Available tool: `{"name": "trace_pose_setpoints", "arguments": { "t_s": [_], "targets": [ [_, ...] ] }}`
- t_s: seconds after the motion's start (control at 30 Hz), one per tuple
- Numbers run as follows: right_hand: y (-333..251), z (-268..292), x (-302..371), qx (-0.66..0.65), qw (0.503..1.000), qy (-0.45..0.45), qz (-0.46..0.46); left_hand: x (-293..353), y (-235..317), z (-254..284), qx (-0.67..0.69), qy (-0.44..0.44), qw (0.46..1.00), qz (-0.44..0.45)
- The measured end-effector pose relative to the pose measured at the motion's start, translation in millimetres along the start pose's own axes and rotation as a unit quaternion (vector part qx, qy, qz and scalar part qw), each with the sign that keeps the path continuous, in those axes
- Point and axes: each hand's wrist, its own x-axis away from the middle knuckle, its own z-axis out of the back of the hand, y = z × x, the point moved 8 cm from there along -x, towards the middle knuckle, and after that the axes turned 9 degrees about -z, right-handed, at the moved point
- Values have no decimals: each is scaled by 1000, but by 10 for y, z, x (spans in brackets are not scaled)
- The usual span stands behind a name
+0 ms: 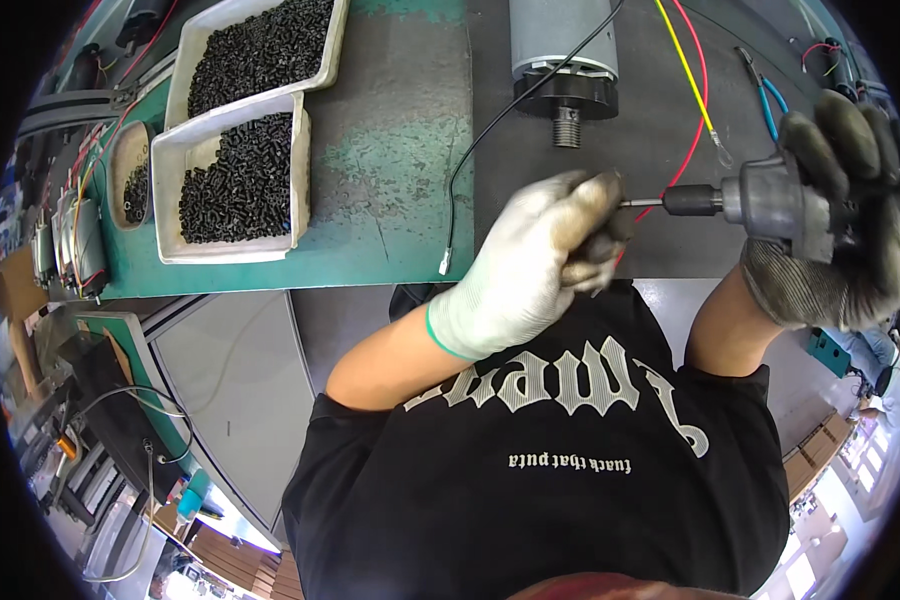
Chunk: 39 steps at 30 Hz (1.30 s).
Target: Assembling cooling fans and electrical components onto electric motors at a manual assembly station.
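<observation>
Green paint, worn in patches, covered the left part of the counter [395, 185]. Far left: small silver motors [88, 235] with wires, then an oval tray [130, 147] with a few black rings. Next, two white trays [301, 175], one behind the other, heaped with small black parts [238, 180]. Black lead [460, 165] ran down right of them, connector end loose near the front edge.

Left hand [540, 250], pale glove, darkened fingertips: fingers curled closed at the tip of a thin metal bit [642, 202]. Tip hidden, so couldn't tell whether they pinched a small piece too. Grey motor [565, 45] with black collar lay behind that hand, untouched, threaded shaft [567, 130] bare. Progress, my judgement: mid-step, with power driver [790, 205] and left fingers meeting; nothing visibly fastened. Probably left: loose ends of black lead and yellow wire [685, 75] looked unjoined.

Red wire [705, 80] passed behind the bit. Driver was held up over the counter near its front edge, right of the left hand, bit pointing left, roughly level. Looked used: dull grey housing, black chuck [692, 200], slim shiny bit; rear covered by glove. Blue-handled pliers [770, 105] lay farther back. Right hand [875, 240], dark soiled glove: fingers wrapped around the driver, gripping it.
</observation>
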Motion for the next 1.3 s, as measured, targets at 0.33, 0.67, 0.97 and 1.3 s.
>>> {"name": "trace_pose_setpoints", "arguments": {
  "t_s": [0.33, 0.67, 0.97, 1.3],
  "targets": [
    [251, -37, -290, -143, 982, -125, -5, -366, 31, 430, 156, 57, 985, -36],
    [406, -163, -154, -37, 995, -90, 33, -366, 28, 457, 71, 73, 994, -43],
    [420, -596, -42, -89, 977, -191, -38, -364, 37, 442, 43, 64, 996, -51],
    [370, -376, -203, 45, 979, -190, 65, -383, 71, 361, 9, 59, 995, -79]
  ]
}}
